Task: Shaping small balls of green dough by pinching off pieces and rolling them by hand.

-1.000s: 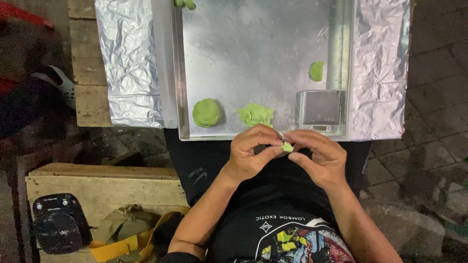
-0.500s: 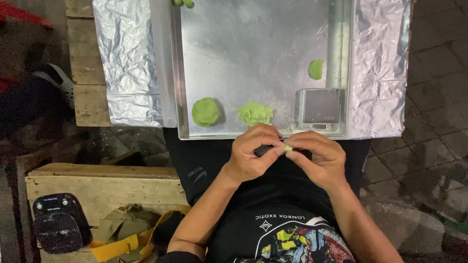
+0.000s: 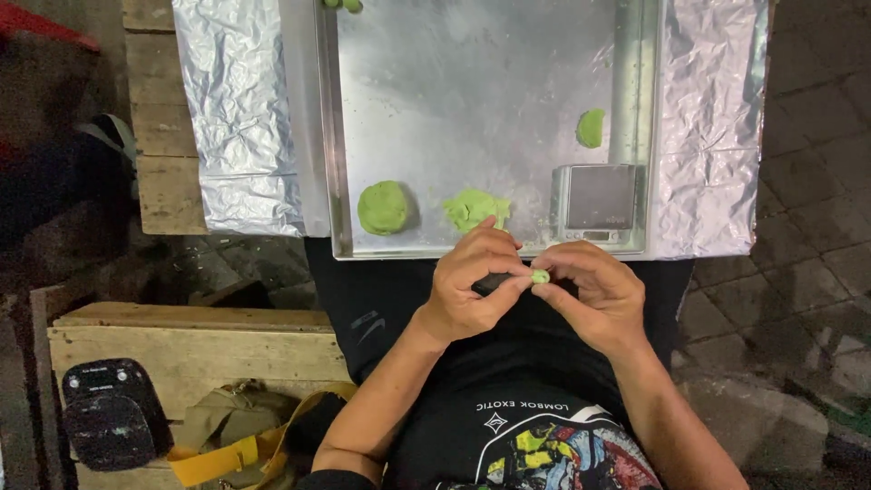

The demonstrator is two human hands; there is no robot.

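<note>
Left hand (image 3: 472, 281) and right hand (image 3: 594, 295) close together over the lap, just below the near edge of the metal tray (image 3: 331, 136). Fingertips of both hands pinching one small green dough piece (image 3: 541, 276) between them, thumbs and forefingers pressed on it, other fingers curled in. Small piece at about 6 o'clock from the middle of the tray, outside the tray rim, not touching it.

On the tray: round green dough ball (image 3: 385, 207) at 7 o'clock, torn green dough lump (image 3: 475, 209) just beside it at 6 o'clock, partly behind the left fingers. Small digital scale (image 3: 599, 201) at 5 o'clock, in the near right corner. Half-round green dough piece (image 3: 591, 128) at 3 o'clock, above the scale, apart from it. Two more small green bits (image 3: 343, 4) at 11 o'clock, cut by the picture edge.

Crumpled aluminium foil (image 3: 238, 109) under the tray, over wooden planks (image 3: 163, 172). At 8 o'clock, wooden crate (image 3: 195, 340), black device (image 3: 109, 413), yellow strap (image 3: 222, 454).
</note>
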